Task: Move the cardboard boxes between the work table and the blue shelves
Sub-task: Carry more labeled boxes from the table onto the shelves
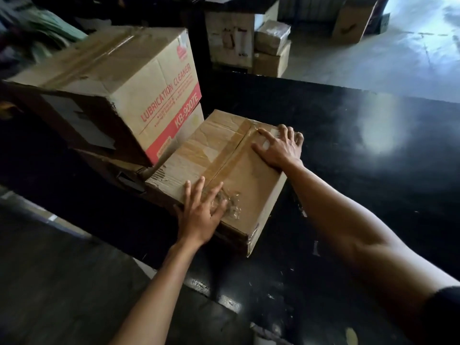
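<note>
A flat cardboard box [239, 170] sealed with brown tape lies on the black work table [361, 150]. My left hand [201, 212] rests flat on its near left corner, fingers spread over crumpled clear tape. My right hand [278, 145] lies flat on its far right edge, fingers spread. Neither hand is closed around the box. Just to the left stands a bigger box printed "LUBRICATION CLEANER KB-9007E" [119, 83], stacked on another box [191, 120] that is mostly hidden beneath it.
Behind the table, several more cardboard boxes [249, 43] are piled up. One further box [353, 21] sits on the grey concrete floor at the back right. The table's near edge [219, 297] runs diagonally below my arms.
</note>
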